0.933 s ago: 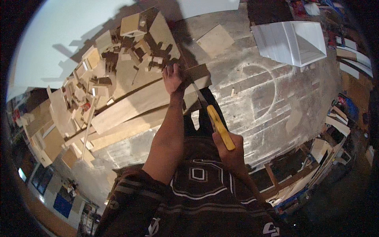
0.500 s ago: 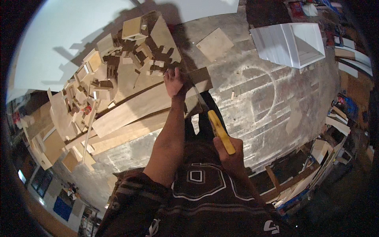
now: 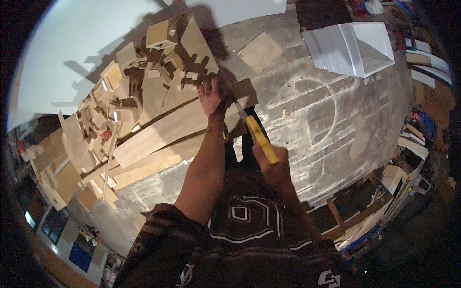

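Note:
My right hand (image 3: 273,165) is closed around the yellow handle of a handsaw (image 3: 261,137). The thin saw blade (image 3: 239,106) reaches up and left across a long wooden board (image 3: 158,132), near the board's right end. My left hand (image 3: 210,100) presses on that board just left of the blade, its fingers bent toward the far edge. The short board end (image 3: 247,93) sticks out to the right of the blade. Another long plank (image 3: 149,165) lies on the near side. The tips of my left fingers are in shadow.
Many small wood offcuts (image 3: 165,67) lie heaped on a wooden panel beyond my left hand, with a small wooden box (image 3: 161,34) at the back. A flat wooden square (image 3: 260,52) and a white cabinet-like box (image 3: 350,50) rest on the dusty floor (image 3: 336,129). Scrap wood (image 3: 365,211) is piled at lower right.
My right hand and the handsaw have moved forward and slightly left, the blade sliding farther across the board. My left hand stays in nearly the same place on the board.

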`<state>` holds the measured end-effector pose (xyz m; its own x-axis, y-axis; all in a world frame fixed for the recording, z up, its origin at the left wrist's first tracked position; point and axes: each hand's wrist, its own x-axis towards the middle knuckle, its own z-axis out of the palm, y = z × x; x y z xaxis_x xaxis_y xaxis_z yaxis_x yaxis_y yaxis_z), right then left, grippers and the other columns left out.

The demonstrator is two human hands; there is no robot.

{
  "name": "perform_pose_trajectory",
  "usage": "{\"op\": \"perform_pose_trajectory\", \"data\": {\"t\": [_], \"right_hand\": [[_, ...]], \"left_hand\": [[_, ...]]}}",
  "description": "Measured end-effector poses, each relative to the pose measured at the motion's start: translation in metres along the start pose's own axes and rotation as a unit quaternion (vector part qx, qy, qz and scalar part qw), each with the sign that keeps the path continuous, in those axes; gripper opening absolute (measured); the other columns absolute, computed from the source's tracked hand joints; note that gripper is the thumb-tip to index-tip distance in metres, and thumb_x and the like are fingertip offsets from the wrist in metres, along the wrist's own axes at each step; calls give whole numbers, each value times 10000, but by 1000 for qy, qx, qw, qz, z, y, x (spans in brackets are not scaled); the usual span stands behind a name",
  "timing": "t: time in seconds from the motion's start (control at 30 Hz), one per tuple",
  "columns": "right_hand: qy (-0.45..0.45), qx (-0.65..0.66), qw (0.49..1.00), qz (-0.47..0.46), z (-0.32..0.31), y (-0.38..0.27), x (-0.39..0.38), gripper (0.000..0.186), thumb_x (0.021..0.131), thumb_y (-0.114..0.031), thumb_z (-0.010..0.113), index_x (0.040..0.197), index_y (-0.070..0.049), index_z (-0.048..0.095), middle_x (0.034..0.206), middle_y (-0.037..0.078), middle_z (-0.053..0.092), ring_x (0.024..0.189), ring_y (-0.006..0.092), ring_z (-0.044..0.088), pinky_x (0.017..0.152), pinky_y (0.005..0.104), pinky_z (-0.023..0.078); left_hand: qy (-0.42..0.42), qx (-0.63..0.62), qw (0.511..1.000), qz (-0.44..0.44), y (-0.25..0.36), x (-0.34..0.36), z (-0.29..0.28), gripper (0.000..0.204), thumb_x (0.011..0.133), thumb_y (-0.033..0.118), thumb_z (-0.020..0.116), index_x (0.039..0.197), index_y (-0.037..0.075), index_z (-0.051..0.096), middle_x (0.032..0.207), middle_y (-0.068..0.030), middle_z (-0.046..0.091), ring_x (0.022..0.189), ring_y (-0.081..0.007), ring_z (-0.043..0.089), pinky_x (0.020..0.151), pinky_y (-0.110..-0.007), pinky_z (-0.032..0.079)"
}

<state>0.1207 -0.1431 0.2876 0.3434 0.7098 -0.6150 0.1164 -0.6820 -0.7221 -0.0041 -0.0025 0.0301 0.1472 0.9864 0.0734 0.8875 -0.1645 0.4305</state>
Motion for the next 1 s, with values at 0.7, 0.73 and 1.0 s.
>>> {"op": "perform_pose_trajectory", "data": {"t": [0.7, 0.73, 1.0], "right_hand": [[4, 15, 1000, 3, -11, -17, -35, 393, 950, -227, 654, 644, -11, 532, 542, -13, 474, 520, 73, 419, 466, 303, 347], [14, 28, 1000, -2, -9, -17, -31, 420, 957, -235, 652, 620, -24, 515, 536, -41, 450, 517, 56, 390, 456, 290, 321], [20, 33, 999, -29, -6, -5, -34, 416, 964, -230, 636, 624, -33, 499, 540, -33, 455, 533, 44, 395, 452, 283, 312]], "left_hand": [[39, 53, 997, 26, -14, -6, 14, 361, 816, 268, 647, 1118, 99, 543, 1060, -165, 540, 1079, -378, 513, 918, -507, 436], [39, 49, 998, 27, -15, -3, 15, 367, 818, 273, 649, 1125, 101, 544, 1059, -164, 543, 1074, -378, 516, 914, -508, 438], [15, 27, 999, 26, -12, 1, 9, 413, 825, 303, 660, 1175, 115, 546, 1118, -171, 560, 1067, -385, 522, 930, -512, 439]]}}
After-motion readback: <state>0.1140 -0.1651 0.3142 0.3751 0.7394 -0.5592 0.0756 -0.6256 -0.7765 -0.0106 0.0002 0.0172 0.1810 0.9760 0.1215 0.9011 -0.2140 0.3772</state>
